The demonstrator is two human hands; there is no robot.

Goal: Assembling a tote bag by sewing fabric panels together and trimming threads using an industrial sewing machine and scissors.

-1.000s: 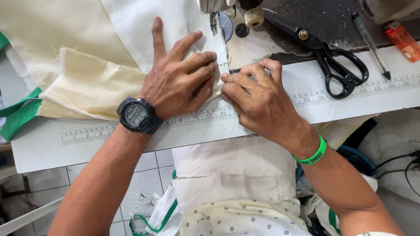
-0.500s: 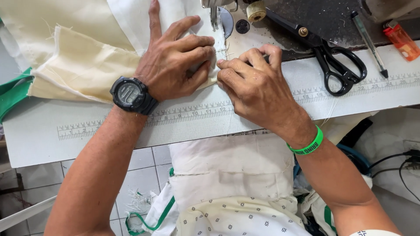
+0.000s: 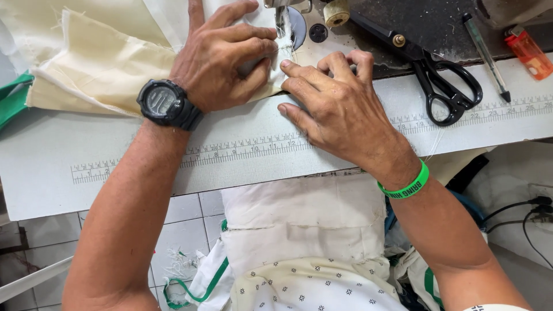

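Two hands pressed flat, fingers extended, nothing gripped: left hand (image 3: pixel 222 57) and right hand (image 3: pixel 337 109) pin cream fabric (image 3: pixel 109 66) on the tabletop (image 3: pixel 230 167). Needle (image 3: pixel 280 23) just beyond fingertips; puncture risked if fingers are fed forward

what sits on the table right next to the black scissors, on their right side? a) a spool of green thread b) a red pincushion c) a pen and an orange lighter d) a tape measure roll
c: right of the black scissors a slim pen lies slanted on the table, and an orange lighter lies beyond it near the frame's edge.
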